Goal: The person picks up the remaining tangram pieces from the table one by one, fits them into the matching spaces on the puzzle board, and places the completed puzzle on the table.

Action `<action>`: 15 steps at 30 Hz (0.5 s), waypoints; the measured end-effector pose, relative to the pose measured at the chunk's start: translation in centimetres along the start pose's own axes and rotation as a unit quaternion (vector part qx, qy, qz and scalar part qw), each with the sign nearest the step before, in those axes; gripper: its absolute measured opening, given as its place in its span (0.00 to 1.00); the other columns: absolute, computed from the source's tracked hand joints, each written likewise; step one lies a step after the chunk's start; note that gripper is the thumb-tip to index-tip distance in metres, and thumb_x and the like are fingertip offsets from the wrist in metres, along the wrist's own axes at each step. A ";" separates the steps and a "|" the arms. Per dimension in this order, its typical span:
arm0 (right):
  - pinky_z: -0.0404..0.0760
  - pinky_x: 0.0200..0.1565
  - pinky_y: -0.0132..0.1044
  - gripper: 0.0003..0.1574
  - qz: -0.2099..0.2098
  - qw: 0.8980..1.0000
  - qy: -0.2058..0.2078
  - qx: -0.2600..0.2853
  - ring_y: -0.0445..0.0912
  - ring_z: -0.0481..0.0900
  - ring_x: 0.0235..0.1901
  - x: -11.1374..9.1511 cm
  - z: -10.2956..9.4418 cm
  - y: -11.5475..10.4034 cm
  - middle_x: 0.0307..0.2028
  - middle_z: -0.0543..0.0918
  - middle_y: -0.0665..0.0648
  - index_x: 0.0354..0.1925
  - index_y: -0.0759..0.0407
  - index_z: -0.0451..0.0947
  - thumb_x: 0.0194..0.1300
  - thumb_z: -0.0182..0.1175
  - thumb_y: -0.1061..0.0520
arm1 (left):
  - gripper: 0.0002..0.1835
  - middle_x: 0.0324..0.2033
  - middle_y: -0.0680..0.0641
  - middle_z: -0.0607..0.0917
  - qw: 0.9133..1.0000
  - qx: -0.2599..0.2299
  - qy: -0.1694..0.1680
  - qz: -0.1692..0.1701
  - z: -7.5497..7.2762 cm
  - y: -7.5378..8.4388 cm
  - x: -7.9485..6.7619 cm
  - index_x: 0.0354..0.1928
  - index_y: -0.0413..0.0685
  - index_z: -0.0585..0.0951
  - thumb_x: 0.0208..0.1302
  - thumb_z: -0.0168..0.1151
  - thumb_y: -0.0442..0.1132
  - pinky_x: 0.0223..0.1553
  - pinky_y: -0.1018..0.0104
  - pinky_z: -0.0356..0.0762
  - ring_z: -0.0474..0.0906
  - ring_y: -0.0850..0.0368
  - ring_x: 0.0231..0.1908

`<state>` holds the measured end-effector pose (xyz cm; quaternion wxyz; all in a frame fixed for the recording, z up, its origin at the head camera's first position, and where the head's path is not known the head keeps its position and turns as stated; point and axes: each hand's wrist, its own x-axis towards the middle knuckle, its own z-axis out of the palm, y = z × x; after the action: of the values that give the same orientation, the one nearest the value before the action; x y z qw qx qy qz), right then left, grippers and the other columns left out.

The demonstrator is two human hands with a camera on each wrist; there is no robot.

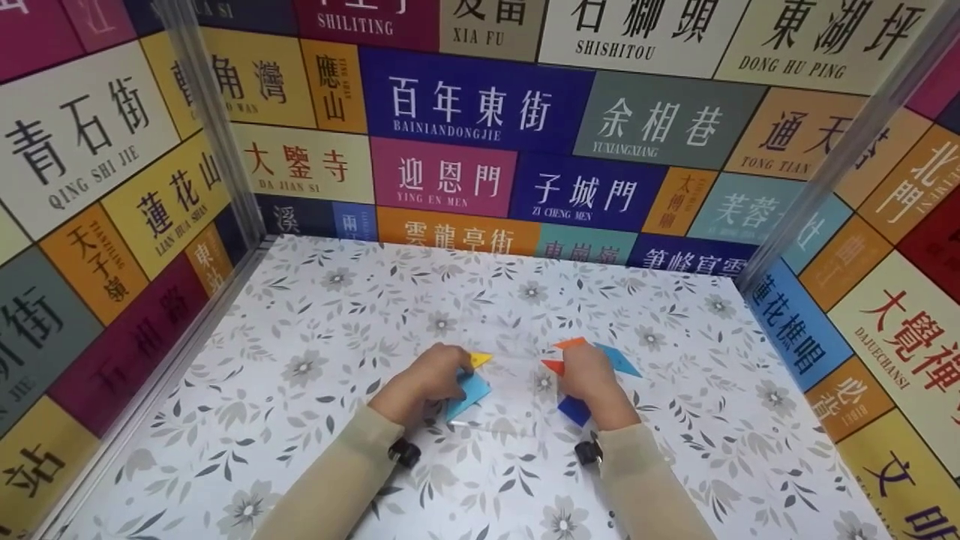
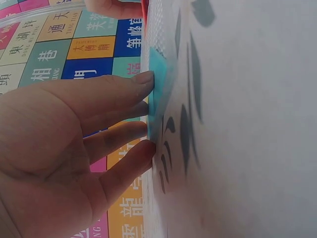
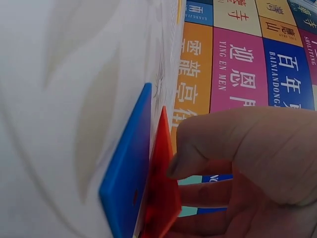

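Walls of coloured name panels are set along the left, far and right edges of a flower-patterned table. Well in from the table's side edges, around its middle, small flat coloured pieces are gathered by two hands, which are held apart from each other.

A light blue piece is touched by the thumb and fingertips of the left hand, whose fingers are spread and fairly straight. Since so thin a piece is met only near its edge, it could be slid instead of raised. A yellow piece, set just beyond those fingers toward the far edge, could be nudged away by the same push.

By the right hand, a red piece is met by the thumb; whether it is pinched or merely touched cannot be told, as its far side is hidden. An orange piece and a blue piece are crowded beside that hand, and a dark blue piece is left toward the near edge, where it could be swept aside if the wrist were turned.

Between the hands, clear plastic is easily lost against the printed flowers; a corner could be snagged on it. Farther out, loose pieces could be dragged by the sleeves if the arms were lowered.
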<state>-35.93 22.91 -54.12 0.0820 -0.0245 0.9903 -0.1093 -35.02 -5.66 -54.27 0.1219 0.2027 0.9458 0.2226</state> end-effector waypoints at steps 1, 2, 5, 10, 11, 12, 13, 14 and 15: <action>0.80 0.39 0.43 0.11 0.001 1.000 0.000 -0.004 0.53 0.79 0.34 0.0 0.0 -0.1 0.38 0.84 0.60 0.46 0.65 0.83 0.68 0.68 0.62 | 0.25 0.60 0.46 0.88 1.000 -0.002 -0.001 -0.001 0.0 0.0 0.0 0.57 0.46 0.89 0.54 0.82 0.34 0.69 0.52 0.77 0.79 0.46 0.62; 0.80 0.39 0.44 0.10 -0.001 1.000 0.002 -0.008 0.53 0.79 0.34 0.0 0.0 -0.1 0.38 0.84 0.60 0.46 0.65 0.83 0.68 0.67 0.62 | 0.25 0.60 0.46 0.88 1.000 -0.005 -0.002 -0.003 0.0 0.0 0.0 0.57 0.46 0.89 0.54 0.82 0.34 0.69 0.52 0.77 0.79 0.46 0.62; 0.82 0.41 0.48 0.09 -0.010 1.000 0.015 -0.016 0.54 0.79 0.34 -0.1 -0.1 -0.1 0.40 0.86 0.62 0.46 0.65 0.83 0.69 0.65 0.63 | 0.25 0.60 0.46 0.88 1.000 -0.010 0.001 -0.001 0.0 -0.1 0.0 0.56 0.46 0.89 0.54 0.82 0.34 0.68 0.52 0.77 0.80 0.45 0.61; 0.86 0.49 0.56 0.10 -0.033 0.998 0.042 -0.028 0.60 0.86 0.42 -0.1 -0.1 0.2 0.43 0.88 0.66 0.49 0.66 0.84 0.74 0.60 0.63 | 0.25 0.60 0.45 0.88 1.000 -0.012 0.004 0.002 0.0 -0.2 0.0 0.56 0.46 0.89 0.53 0.82 0.34 0.69 0.52 0.76 0.80 0.45 0.62; 0.86 0.50 0.57 0.10 -0.036 0.998 0.049 -0.029 0.61 0.87 0.43 -0.1 0.0 0.2 0.43 0.88 0.66 0.49 0.66 0.84 0.74 0.59 0.63 | 0.25 0.60 0.46 0.87 1.000 -0.011 0.003 0.002 0.0 -0.2 0.1 0.56 0.46 0.89 0.53 0.82 0.34 0.69 0.52 0.76 0.79 0.45 0.62; 0.86 0.50 0.58 0.10 -0.040 0.997 0.056 -0.030 0.63 0.87 0.43 -0.1 0.0 0.3 0.42 0.88 0.66 0.48 0.66 0.85 0.75 0.59 0.63 | 0.25 0.61 0.46 0.87 1.000 -0.012 0.002 0.001 0.0 -0.2 0.1 0.56 0.46 0.89 0.53 0.82 0.34 0.69 0.52 0.76 0.79 0.45 0.62; 0.86 0.49 0.58 0.10 -0.042 0.997 0.063 -0.028 0.63 0.87 0.43 0.0 0.0 0.4 0.42 0.88 0.67 0.48 0.66 0.85 0.75 0.59 0.64 | 0.25 0.61 0.46 0.87 1.000 -0.011 0.002 0.001 0.0 -0.2 0.1 0.56 0.46 0.89 0.53 0.82 0.34 0.69 0.52 0.76 0.79 0.45 0.62; 0.86 0.48 0.58 0.09 -0.045 0.996 0.072 -0.027 0.64 0.87 0.43 0.0 0.0 0.4 0.41 0.88 0.67 0.47 0.66 0.85 0.75 0.60 0.64 | 0.25 0.61 0.46 0.87 1.000 -0.011 0.001 0.001 0.0 -0.2 0.1 0.56 0.46 0.89 0.53 0.82 0.34 0.70 0.52 0.76 0.79 0.45 0.62; 0.86 0.48 0.58 0.08 -0.048 0.995 0.082 -0.025 0.64 0.87 0.42 0.0 0.0 0.5 0.40 0.88 0.67 0.46 0.66 0.86 0.75 0.60 0.64 | 0.25 0.61 0.46 0.87 1.000 -0.012 0.001 0.001 0.0 -0.2 0.1 0.56 0.46 0.89 0.53 0.82 0.34 0.70 0.52 0.76 0.79 0.45 0.62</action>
<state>-35.97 23.39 -54.19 -0.0053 -0.0651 0.9938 -0.0903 -35.16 -5.73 -54.37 0.1228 0.2018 0.9429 0.2348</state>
